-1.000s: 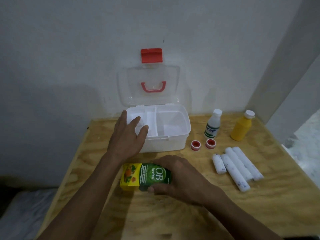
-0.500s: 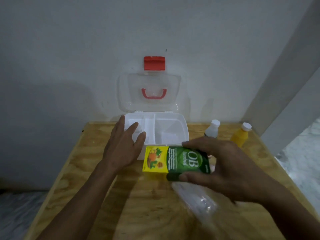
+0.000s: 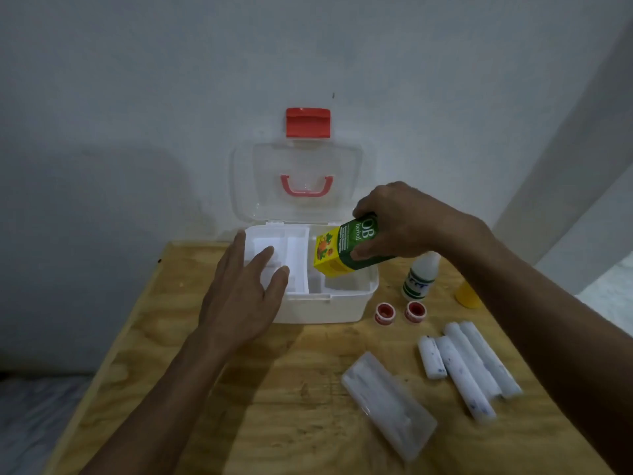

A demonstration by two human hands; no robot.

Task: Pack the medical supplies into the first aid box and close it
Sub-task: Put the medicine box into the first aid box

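— Fingers of the right hand (image 3: 404,224) are wrapped round the green and yellow carton (image 3: 346,250), tilted over the right compartment of the first aid box (image 3: 318,308). And the other?

— The left hand (image 3: 245,289) lies flat and loose-fingered over the box's left rim, holding nothing.

— So how far along?

— Barely begun, I'd judge. Lid (image 3: 298,181) up at twelve o'clock. At three to five o'clock from the box, the white bottle (image 3: 419,277), tape rolls (image 3: 385,313), bandage rolls (image 3: 469,365) and clear case (image 3: 388,404) wait on the bench (image 3: 291,423).
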